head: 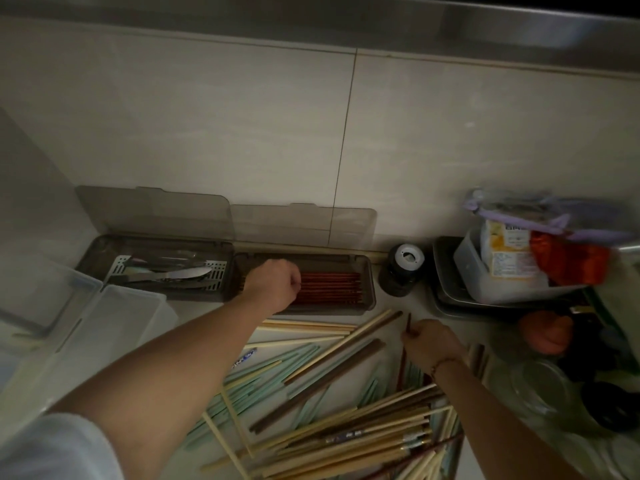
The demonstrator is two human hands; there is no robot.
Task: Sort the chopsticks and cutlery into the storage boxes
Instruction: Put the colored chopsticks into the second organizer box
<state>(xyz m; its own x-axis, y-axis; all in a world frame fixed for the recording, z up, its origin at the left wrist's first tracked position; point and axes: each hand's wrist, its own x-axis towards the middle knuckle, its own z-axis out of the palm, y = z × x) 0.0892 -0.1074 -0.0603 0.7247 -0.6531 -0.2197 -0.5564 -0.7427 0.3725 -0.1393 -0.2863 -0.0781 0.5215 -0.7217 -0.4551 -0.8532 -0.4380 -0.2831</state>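
While the left hand (273,285) hovers with curled fingers over the near-left end of the right storage box (367,271), its red-brown chopsticks (329,289) lie side to side. Whether that hand holds anything, I cannot tell. Nearer and to the right, the right hand (431,342) pinches one dark red chopstick (408,323) pointing away, crosswise to the box. Mixed chopsticks (346,410) cover the desk (408,306) below.
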